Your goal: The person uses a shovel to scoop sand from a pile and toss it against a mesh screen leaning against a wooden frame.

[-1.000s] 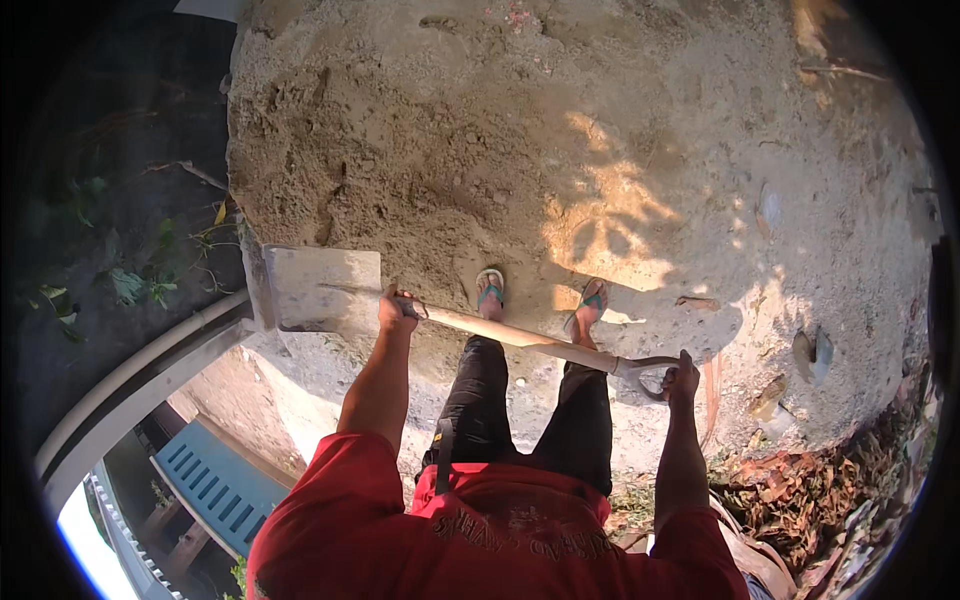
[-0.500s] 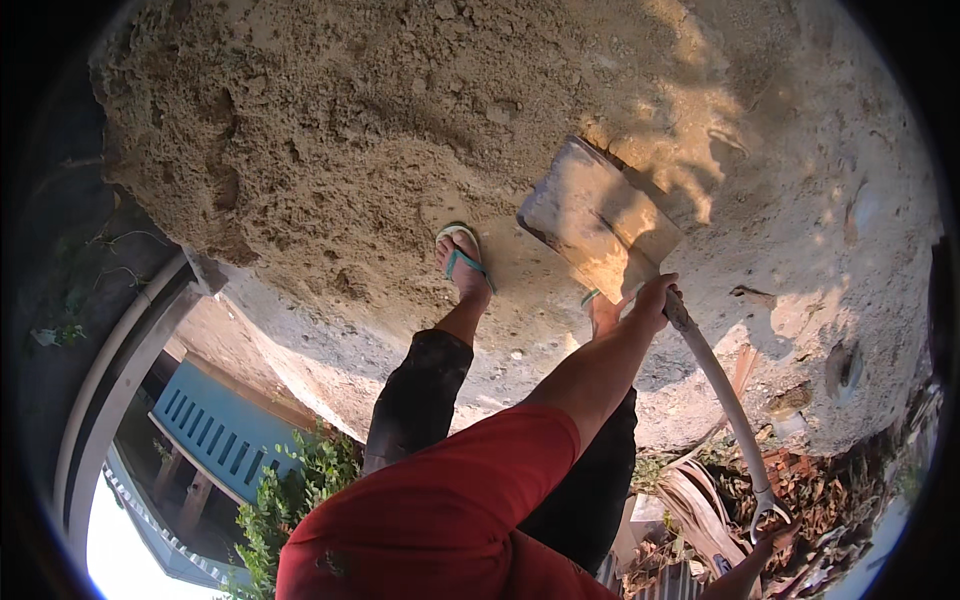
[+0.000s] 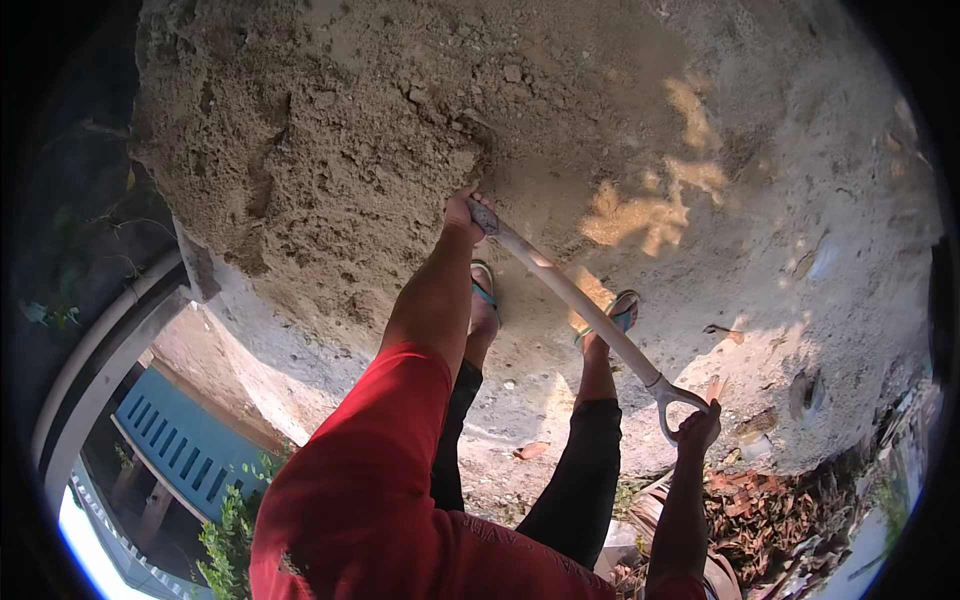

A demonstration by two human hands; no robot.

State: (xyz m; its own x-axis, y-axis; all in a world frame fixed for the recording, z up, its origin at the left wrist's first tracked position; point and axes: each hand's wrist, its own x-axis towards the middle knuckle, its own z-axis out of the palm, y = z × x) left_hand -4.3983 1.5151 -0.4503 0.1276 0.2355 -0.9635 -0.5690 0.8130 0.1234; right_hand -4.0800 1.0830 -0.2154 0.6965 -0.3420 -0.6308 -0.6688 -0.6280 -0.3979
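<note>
d-handled shovel (image 3: 578,303) slants between both hands, over the ground in front of the feet. left hand (image 3: 464,213) clamped low on the pale shaft (image 3: 560,285), fingers wrapped, right by the edge of the loose sand heap (image 3: 330,170). right hand (image 3: 700,425) closed on the d-grip (image 3: 668,408) at the other end. blade not visible past the left hand; sunk in sand or just hidden, cannot tell, so load unknown too.

progress, judged: one scoop seems underway, not finished. flatter ground (image 3: 560,170) right of the heap looks cleared or trodden, can't confirm which. plenty left: crumbly sand fills the upper left, lumpy, dark hollow (image 3: 482,132) just beyond the left hand. no dumped pile identifiable, so count of loads done can't be told. flip-flops (image 3: 624,314) planted apart, left one at the heap's edge. dry leaves (image 3: 765,520) lower right, apart from the digging.
</note>
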